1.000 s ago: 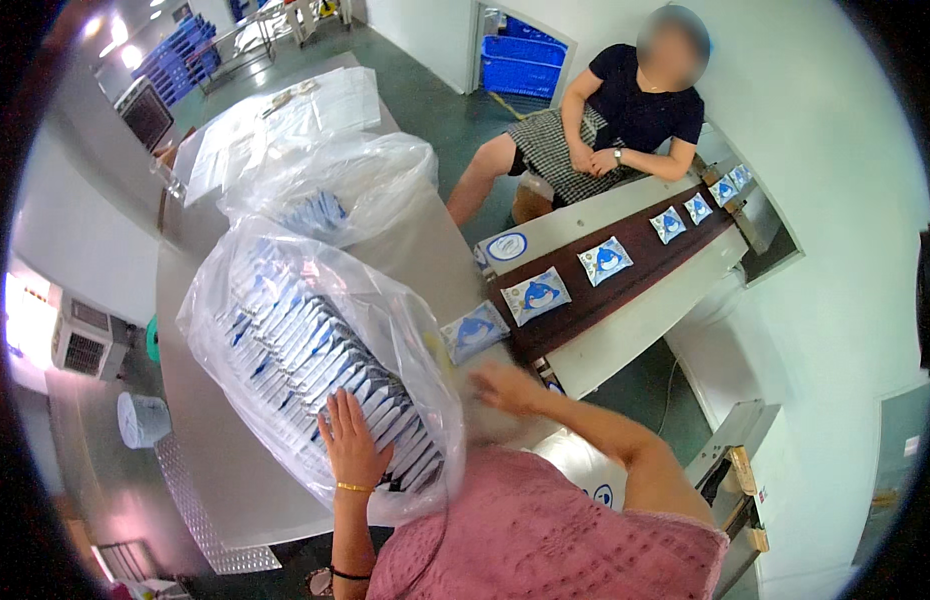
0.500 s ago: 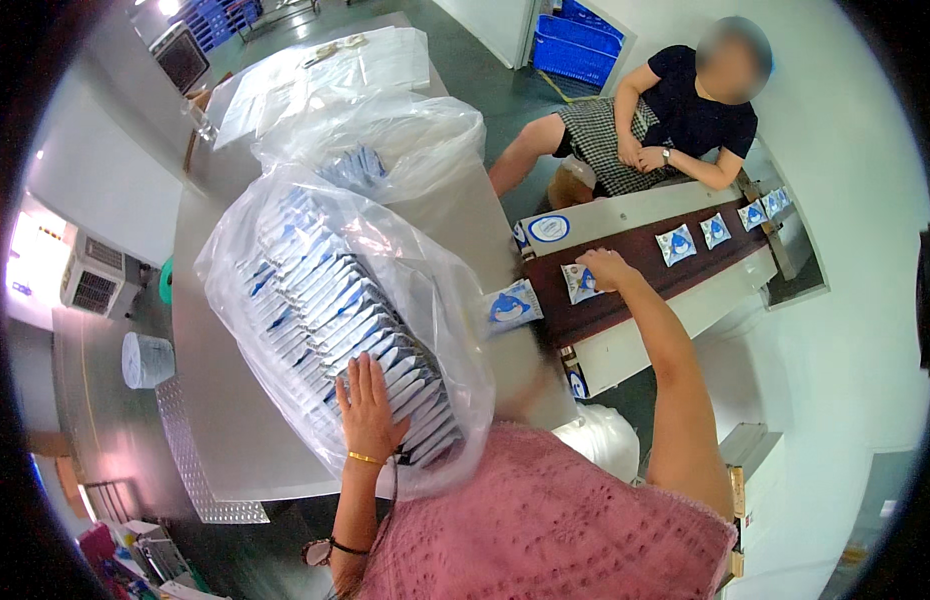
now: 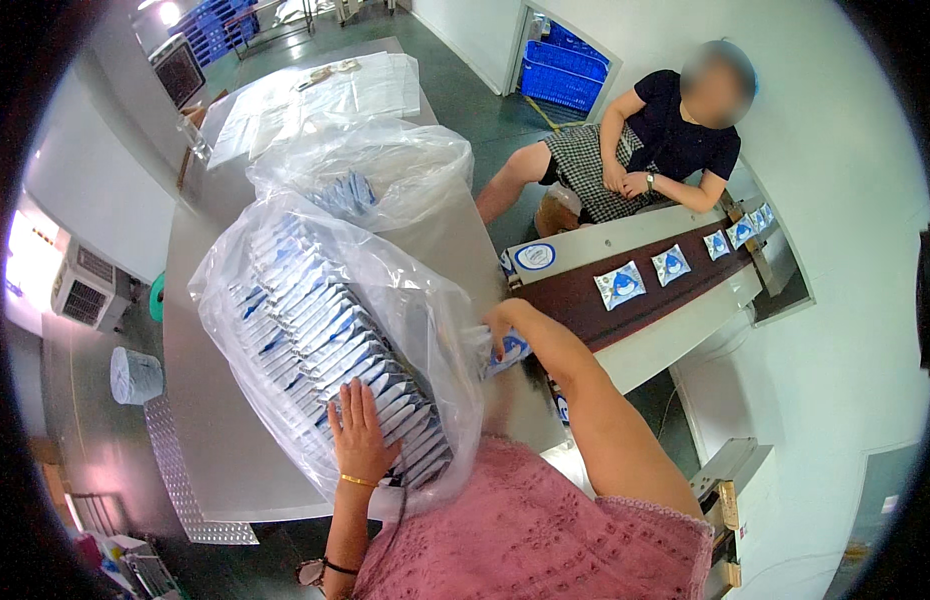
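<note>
Apparently collecting: right hand (image 3: 505, 318) curled over packet (image 3: 517, 347) at near end of belt (image 3: 575, 300), pinch unclear; left hand (image 3: 362, 445), fingers slightly spread, on bagged packets (image 3: 310, 305), left. Next move likely calls for firm grip.

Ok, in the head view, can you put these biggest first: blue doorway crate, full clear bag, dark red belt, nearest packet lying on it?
Full clear bag
Dark red belt
Blue doorway crate
Nearest belt packet

Seated co-worker (image 3: 653, 140): dark short-sleeved top (image 3: 685, 140), checked cloth (image 3: 590, 172) over lap, wristwatch (image 3: 651, 181). Blue plastic crates (image 3: 563, 78) beyond, more crates (image 3: 213, 32) stacked upper left. White air cooler (image 3: 93, 281) at left, pale bucket (image 3: 137, 378) near it.
</note>
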The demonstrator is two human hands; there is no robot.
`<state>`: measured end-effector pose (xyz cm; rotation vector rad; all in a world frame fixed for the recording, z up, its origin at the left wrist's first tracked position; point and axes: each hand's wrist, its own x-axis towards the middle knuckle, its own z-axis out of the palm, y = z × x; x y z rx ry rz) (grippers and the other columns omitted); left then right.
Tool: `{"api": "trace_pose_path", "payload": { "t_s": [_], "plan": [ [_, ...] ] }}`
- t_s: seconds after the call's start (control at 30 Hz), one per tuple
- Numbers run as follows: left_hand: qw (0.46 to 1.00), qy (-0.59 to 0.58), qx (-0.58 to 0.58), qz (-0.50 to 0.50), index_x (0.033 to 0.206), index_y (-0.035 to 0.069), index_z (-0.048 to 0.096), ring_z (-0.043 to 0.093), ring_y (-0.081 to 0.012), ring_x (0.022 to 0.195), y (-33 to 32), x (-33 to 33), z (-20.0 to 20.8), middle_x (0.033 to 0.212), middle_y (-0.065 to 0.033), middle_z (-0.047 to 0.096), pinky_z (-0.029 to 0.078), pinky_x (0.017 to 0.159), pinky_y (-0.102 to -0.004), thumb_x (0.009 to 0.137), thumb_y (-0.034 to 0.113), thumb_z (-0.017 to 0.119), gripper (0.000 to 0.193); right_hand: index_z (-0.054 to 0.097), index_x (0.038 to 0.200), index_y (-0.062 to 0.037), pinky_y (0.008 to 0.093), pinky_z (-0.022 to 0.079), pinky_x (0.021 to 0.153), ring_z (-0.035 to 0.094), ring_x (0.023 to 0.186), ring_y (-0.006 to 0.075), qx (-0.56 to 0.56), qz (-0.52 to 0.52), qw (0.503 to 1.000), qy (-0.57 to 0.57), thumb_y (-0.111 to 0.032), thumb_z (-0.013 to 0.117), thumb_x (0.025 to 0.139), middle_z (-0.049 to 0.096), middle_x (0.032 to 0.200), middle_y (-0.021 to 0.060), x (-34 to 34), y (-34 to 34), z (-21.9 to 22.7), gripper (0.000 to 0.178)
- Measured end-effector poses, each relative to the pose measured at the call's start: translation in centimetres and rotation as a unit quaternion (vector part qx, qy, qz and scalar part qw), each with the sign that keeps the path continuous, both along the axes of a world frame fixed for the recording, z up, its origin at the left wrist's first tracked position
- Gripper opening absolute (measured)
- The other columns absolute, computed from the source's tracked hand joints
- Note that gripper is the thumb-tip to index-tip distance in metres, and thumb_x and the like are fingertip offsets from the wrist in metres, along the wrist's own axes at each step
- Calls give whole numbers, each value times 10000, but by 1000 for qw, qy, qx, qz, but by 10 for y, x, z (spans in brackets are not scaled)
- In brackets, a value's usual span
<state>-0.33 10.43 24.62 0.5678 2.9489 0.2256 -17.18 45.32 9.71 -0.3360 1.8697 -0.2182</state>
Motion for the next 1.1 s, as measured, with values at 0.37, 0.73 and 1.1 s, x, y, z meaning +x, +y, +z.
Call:
{"api": "trace_pose_path", "payload": {
  "t_s": [0.37, 0.73, 1.1],
  "plan": [
    [997, 49, 30, -60, 1421, 27, 298, 174, -375, 1409, -20, 9, -9, 1493, -201, 243, 138, 1130, -535, 650, 287, 750, 931, 467, 1217, -8, 418, 429, 935, 557, 1064, 381, -82, -289, 916, 266, -338, 854, 504, 582, 1145, 196, 214, -16, 14, 876],
    [966, 38, 257, -17, 1017, 66, 602, 557, -274, 958, -15, 72, -123, 1018, -116, 575, 421, 855, -413, 752, 138, 582, 276, 438, 1258, -20, 413, 436, 925, 549, 1106, 252, -584, -483, 651, -41, -276, 830, 588, 559, 1189, 144, 179, -132, 214, 817],
    [914, -331, 87, -216, 1270, 17, 494, 602, -358, 987, -46, 104, 40, 1022, -211, 637, 424, 926, -454, 946, 340, 446, 460, 441, 1262, -5, 406, 368, 946, 481, 1066, 320, -231, 202, 851, 426, -255, 787, 508, 511, 1158, 176, 197, -200, 123, 866]
  ]
}}
